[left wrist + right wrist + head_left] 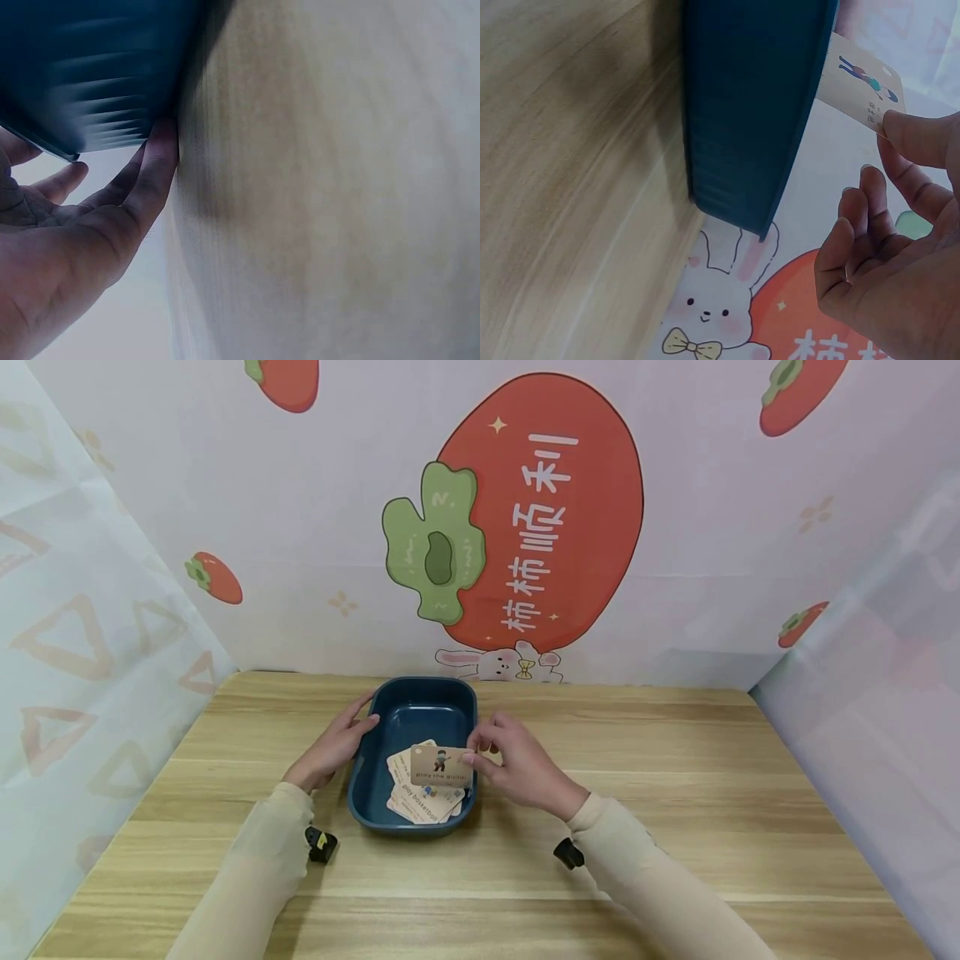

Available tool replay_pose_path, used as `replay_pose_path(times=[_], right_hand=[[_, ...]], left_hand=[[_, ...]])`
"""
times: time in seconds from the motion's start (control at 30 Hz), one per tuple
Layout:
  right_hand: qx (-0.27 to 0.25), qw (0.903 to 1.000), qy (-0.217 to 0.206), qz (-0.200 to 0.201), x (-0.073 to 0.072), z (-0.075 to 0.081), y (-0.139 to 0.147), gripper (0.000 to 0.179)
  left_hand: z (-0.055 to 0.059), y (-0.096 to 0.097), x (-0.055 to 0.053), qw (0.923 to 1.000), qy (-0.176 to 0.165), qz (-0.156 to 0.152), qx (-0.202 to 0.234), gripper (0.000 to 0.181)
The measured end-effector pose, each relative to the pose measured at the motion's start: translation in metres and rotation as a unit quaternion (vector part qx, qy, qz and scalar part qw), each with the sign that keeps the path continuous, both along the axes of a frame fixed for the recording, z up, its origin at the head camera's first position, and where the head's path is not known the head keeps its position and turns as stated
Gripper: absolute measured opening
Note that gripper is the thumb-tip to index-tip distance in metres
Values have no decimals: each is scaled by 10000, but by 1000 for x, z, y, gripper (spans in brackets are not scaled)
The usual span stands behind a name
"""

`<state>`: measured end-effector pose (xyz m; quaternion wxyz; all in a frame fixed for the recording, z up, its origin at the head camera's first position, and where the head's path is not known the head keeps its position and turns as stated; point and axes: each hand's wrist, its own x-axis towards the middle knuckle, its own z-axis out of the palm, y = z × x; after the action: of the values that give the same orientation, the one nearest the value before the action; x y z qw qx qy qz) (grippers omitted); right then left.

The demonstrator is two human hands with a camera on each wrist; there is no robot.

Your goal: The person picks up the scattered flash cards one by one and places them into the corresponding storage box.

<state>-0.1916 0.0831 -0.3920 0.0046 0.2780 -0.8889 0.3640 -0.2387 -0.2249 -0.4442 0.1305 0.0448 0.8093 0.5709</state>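
A dark blue plastic bin (360,789) stands on the table with several cards (423,806) fanned in its near half, one reading "play basketball". My left hand (335,747) holds the bin's left wall, thumb over the rim and fingers along the outside. In the left wrist view, fingers (154,169) touch the bin's ribbed side (105,90) low down by the tabletop. Over the bin's right rim, my right hand (521,768) pinches the corner of a "play the guitar" card (431,767) between thumb and index finger. The right wrist view shows this card (859,79) above the rim, the other fingers loosely bent.
The wood-grain table (675,777) extends to both sides of the bin and in front of it. A white backdrop with a large red persimmon print (585,527) rises behind the table's far edge. Patterned white sheets (82,635) hang at both sides.
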Motion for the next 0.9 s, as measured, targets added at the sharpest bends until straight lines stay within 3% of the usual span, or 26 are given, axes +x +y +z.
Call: replay_pose_path(times=[0.43, 0.9], right_hand=[[288, 9994, -202, 51, -2, -13, -3, 10], [576, 9980, -249, 68, 0, -14, -7, 6]], left_hand=[[1, 0, 0, 10000, -33, 30, -47, 62], [0, 0, 0, 10000, 19, -5, -29, 62]])
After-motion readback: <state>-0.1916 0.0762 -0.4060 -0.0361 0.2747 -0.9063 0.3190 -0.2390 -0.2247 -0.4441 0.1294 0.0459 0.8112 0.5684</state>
